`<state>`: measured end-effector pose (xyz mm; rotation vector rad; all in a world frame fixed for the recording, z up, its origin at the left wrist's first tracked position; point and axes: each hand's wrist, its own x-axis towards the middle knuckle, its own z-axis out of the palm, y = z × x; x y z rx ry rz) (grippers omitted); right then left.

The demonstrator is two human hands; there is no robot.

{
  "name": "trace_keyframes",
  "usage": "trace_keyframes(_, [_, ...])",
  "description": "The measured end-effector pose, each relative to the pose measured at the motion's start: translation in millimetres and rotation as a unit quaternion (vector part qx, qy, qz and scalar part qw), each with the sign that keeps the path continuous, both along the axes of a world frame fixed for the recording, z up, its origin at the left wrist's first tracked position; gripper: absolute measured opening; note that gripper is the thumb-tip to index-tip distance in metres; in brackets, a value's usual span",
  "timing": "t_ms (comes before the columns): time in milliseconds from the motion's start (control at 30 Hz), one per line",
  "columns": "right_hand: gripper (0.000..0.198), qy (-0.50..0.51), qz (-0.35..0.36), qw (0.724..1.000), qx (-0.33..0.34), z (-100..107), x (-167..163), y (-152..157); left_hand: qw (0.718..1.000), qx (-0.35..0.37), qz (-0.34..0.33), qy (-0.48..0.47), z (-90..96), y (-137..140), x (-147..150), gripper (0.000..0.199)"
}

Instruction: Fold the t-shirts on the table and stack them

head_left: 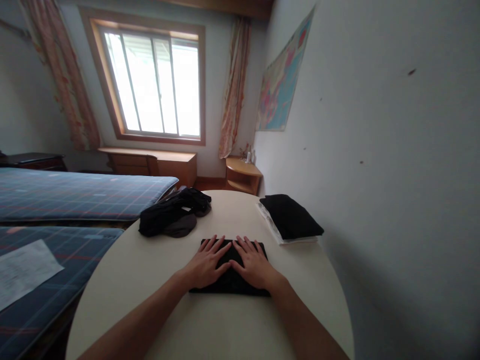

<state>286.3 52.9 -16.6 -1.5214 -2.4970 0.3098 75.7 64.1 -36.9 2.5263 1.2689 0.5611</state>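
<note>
A black folded garment [230, 286] lies flat in a neat rectangle on the pale round table [225, 325]. Spread over its left half is my left hand [206, 263], palm down with the fingers apart. On the right half rests my right hand [252, 263], also flat and open. The two thumbs almost meet at the middle of the cloth. What kind of garment it is cannot be made out.
Crumpled dark clothes [174, 212] lie at the table's far left. A stack of folded black and white clothes [290, 217] sits at the far right, near the white wall [393, 200]. Plaid mattresses [86, 195] with a paper sheet [28, 270] are to the left.
</note>
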Motion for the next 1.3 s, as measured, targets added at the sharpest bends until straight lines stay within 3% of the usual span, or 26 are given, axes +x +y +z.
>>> trace_keyframes(233, [0.06, 0.009, -0.016, 1.0, -0.009, 11.1, 0.2, -5.5, 0.998, 0.023, -0.021, 0.061, 7.7, -5.0, -7.1, 0.07])
trace_keyframes(333, [0.048, 0.04, -0.04, 0.998, 0.007, 20.9, 6.2, -6.1, 0.997, 0.03, -0.018, 0.071, 11.6, -5.9, -7.9, 0.061])
trace_keyframes(500, [0.033, 0.088, -0.115, 0.989, -0.004, 24.9, 22.9, -4.8, 0.992, 0.034, 0.121, 0.028, 10.4, 4.3, -13.6, 0.052])
trace_keyframes(600, [0.034, 0.075, -0.139, 0.987, -0.04, 22.4, 25.1, -4.7, 0.989, 0.017, 0.149, -0.011, 7.9, 10.3, -17.4, 0.048])
trace_keyframes(733, [0.04, 0.046, -0.14, 0.988, -0.038, 21.0, 19.2, -7.6, 0.983, -0.034, 0.144, -0.105, 4.1, 12.7, -17.4, 0.049])
trace_keyframes(867, [0.043, 0.053, -0.135, 0.988, -0.049, 20.5, 15.4, -11.8, 0.959, -0.103, 0.158, -0.211, -0.4, 12.9, -12.9, 0.051])
trace_keyframes(1000, [0.047, 0.066, -0.122, 0.988, -0.071, 19.7, 14.8, -15.1, 0.935, -0.142, 0.123, -0.3, -0.7, 12.0, -7.6, 0.049])
trace_keyframes(1200, [0.036, 0.132, -0.098, 0.983, -0.078, 20.2, 13.4, -16.1, 0.917, -0.121, 0.073, -0.372, 11.3, 8.1, -2.7, 0.04])
trace_keyframes(1300, [0.033, 0.215, -0.083, 0.967, -0.112, 18.1, 12.6, -15.8, 0.918, -0.094, 0.062, -0.38, 12.7, 8.9, -2.7, 0.037])
